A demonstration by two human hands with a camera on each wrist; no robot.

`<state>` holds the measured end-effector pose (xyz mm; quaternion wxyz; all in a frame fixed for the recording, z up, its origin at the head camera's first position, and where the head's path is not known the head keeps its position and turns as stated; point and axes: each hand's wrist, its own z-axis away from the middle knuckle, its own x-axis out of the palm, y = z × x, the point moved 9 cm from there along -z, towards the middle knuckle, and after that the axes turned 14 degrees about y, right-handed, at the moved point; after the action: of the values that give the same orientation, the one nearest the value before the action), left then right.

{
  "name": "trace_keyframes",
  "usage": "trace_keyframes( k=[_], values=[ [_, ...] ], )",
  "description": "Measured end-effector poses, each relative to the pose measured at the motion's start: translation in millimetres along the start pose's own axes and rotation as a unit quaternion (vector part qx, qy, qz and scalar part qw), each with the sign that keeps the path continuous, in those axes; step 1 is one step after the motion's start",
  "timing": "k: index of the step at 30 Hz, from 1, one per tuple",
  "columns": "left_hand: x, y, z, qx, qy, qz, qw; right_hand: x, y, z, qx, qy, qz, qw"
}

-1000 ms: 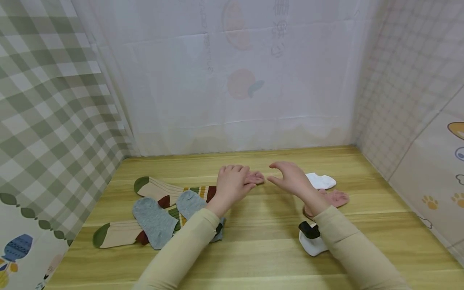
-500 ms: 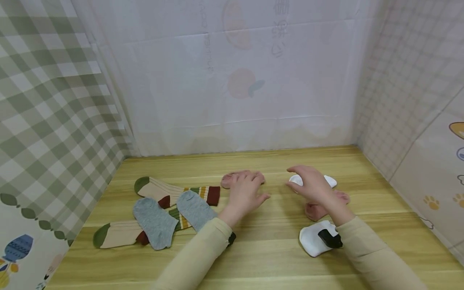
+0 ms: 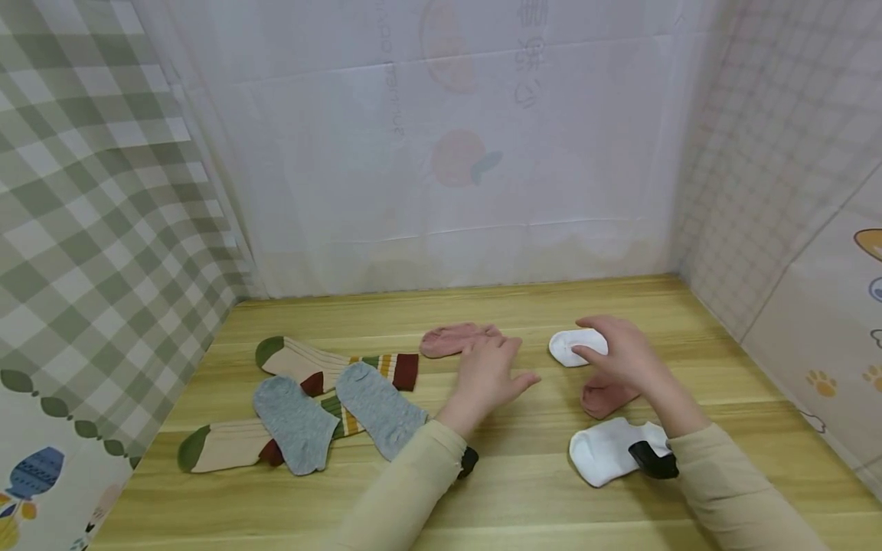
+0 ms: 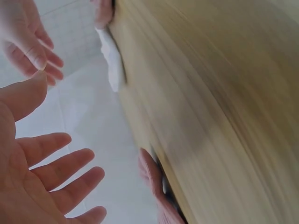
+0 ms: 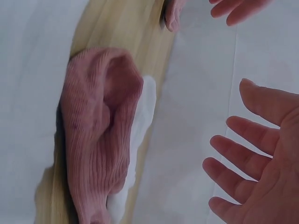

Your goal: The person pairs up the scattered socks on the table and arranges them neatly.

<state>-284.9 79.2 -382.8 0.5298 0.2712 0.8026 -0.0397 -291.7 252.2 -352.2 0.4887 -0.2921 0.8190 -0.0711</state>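
Observation:
My left hand hovers with spread fingers just in front of a pink sock at the back middle of the table, and its fingertips overlap that sock in the head view. To the right, my right hand is held in the air, fingers spread and thumb apart, over a second pink sock and a white sock. Both palms look bare in the wrist views. Ribbed knit shows on the right pink sock, with white fabric behind it. The right hand hides part of both socks.
Another white sock lies nearer the front right. On the left, two grey socks lie across beige socks with green toes and striped cuffs. A white sheet hangs behind the wooden table, with patterned cloths at both sides.
Both hands have moved right. The left hand has come away from the back pink sock, uncovering most of it; the right hand's shift uncovers the toe of the far white sock.

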Motion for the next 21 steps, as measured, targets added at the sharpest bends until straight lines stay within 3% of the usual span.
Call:
trace_keyframes(
  k=[13, 21],
  values=[
    [13.2, 22.5, -6.9, -0.048, -0.036, 0.049, 0.9970, -23.4, 34, 14, 0.073, -0.010, -0.009, 0.997],
    [29.5, 35.8, -7.8, -0.093, -0.069, 0.103, 0.9879, -31.2, 55, 19, 0.104, -0.022, -0.001, 0.994]
  ],
)
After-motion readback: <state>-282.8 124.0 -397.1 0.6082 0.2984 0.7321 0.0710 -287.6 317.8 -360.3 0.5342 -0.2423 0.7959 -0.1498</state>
